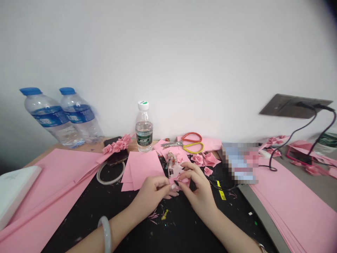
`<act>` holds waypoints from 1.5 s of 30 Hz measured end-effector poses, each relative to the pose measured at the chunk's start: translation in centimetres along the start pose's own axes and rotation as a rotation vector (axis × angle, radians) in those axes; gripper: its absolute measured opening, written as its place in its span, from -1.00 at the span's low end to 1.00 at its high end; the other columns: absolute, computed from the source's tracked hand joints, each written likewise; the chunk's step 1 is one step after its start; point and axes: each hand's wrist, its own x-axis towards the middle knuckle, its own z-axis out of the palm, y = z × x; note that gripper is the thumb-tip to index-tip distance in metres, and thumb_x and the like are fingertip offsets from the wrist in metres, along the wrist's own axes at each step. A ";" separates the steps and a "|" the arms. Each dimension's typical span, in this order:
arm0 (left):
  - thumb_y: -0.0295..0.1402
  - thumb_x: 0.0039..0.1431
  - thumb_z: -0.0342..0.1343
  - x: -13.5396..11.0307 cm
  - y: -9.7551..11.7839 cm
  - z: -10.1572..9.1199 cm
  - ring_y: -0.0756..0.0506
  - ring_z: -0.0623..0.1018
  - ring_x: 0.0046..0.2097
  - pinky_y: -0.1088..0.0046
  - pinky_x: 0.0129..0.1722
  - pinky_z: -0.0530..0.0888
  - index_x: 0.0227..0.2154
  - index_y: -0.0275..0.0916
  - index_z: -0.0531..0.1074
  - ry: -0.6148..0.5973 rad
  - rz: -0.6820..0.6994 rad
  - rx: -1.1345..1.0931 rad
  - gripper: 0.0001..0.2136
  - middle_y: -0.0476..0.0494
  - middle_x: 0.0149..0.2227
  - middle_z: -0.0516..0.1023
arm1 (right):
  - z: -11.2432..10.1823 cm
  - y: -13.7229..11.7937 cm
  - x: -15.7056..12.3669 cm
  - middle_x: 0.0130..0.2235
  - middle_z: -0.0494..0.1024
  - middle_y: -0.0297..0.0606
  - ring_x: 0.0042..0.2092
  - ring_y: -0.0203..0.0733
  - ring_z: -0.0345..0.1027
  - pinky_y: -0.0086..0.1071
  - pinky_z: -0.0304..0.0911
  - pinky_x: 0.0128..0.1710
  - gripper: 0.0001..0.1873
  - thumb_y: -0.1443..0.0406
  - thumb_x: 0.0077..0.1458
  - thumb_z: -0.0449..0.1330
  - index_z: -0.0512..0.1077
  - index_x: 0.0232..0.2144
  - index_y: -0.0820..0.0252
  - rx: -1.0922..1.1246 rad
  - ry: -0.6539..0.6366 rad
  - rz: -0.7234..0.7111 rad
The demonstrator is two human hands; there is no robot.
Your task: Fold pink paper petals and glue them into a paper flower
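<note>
Head cam, fwd/down, nr desk [163, 239]; facing wall [168, 70]

A plain, pale wall [168, 63] fills the far side, bare and smooth, running from left to right behind the furniture. On its right part sits a dark grey socket plate [281, 106] with two black plugs [304, 104] in it, and dark cords [315, 114] hang from them to the surface below. A table with a black top [168, 237] stands against the wall; a light brown wooden strip [45, 153] shows along its far left edge. On the right is a grey surface [319, 189]. The light is soft and even, whitest mid-wall, fading into grey shadow at the left.
</note>
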 end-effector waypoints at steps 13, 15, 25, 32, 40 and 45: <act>-0.25 0.09 0.04 -0.3 0.1 0.3 -0.17 0.60 -0.25 0.37 -0.28 0.51 -0.36 -0.34 0.48 -0.075 -0.045 -0.006 -0.76 -0.20 -0.31 0.62 | -0.1 -0.2 -0.4 -0.19 0.39 -0.18 -0.13 -0.11 0.31 -0.25 0.25 -0.20 -0.78 0.47 0.02 0.13 0.25 -0.59 0.16 -0.046 0.037 -0.090; -0.20 0.09 0.04 -0.3 0.1 0.3 -0.18 0.60 -0.24 0.36 -0.27 0.50 -0.35 -0.34 0.48 -0.084 -0.060 -0.026 -0.72 -0.22 -0.29 0.62 | -0.2 -0.2 -0.3 -0.17 0.39 -0.18 -0.13 -0.10 0.30 -0.22 0.24 -0.19 -0.77 0.47 0.03 0.12 0.25 -0.60 0.16 -0.109 0.035 -0.160; -0.20 0.06 0.09 0.1 0.0 -0.2 -0.20 0.59 -0.20 0.36 -0.25 0.50 -0.27 -0.34 0.48 -0.120 -0.116 -0.204 -0.70 -0.27 -0.25 0.61 | -0.6 0.1 0.3 -0.16 0.40 -0.18 -0.08 -0.06 0.25 -0.16 0.20 -0.10 -0.87 0.45 0.01 0.19 0.35 -0.48 0.15 -0.138 -0.024 -0.261; -0.11 0.07 0.07 0.0 -0.2 -0.4 -0.21 0.60 -0.23 0.39 -0.30 0.50 -0.32 -0.35 0.47 -0.104 -0.117 -0.246 -0.65 -0.26 -0.30 0.62 | -0.5 0.2 0.3 -0.14 0.39 -0.21 -0.06 -0.06 0.23 -0.15 0.20 -0.09 -0.88 0.43 0.02 0.20 0.37 -0.44 0.12 -0.116 -0.109 -0.251; 0.00 -0.02 0.10 0.3 -0.3 -0.1 -0.21 0.61 -0.26 0.38 -0.33 0.50 -0.37 -0.33 0.44 -0.058 -0.121 -0.190 -0.58 -0.26 -0.33 0.62 | -0.5 0.0 0.0 0.00 0.28 -0.11 -0.01 -0.04 0.21 -0.18 0.23 -0.10 -0.69 0.38 0.01 0.18 0.25 -0.16 0.11 0.014 -0.027 -0.063; 0.00 0.01 0.06 0.2 -0.2 0.0 -0.21 0.61 -0.26 0.35 -0.33 0.50 -0.33 -0.33 0.42 -0.081 -0.101 -0.139 -0.58 -0.29 -0.30 0.62 | -0.1 0.5 -0.1 -0.27 0.39 -0.21 -0.36 -0.22 0.29 -0.39 0.25 -0.43 -0.68 0.31 0.10 0.10 0.15 -0.08 0.17 0.133 -0.017 0.198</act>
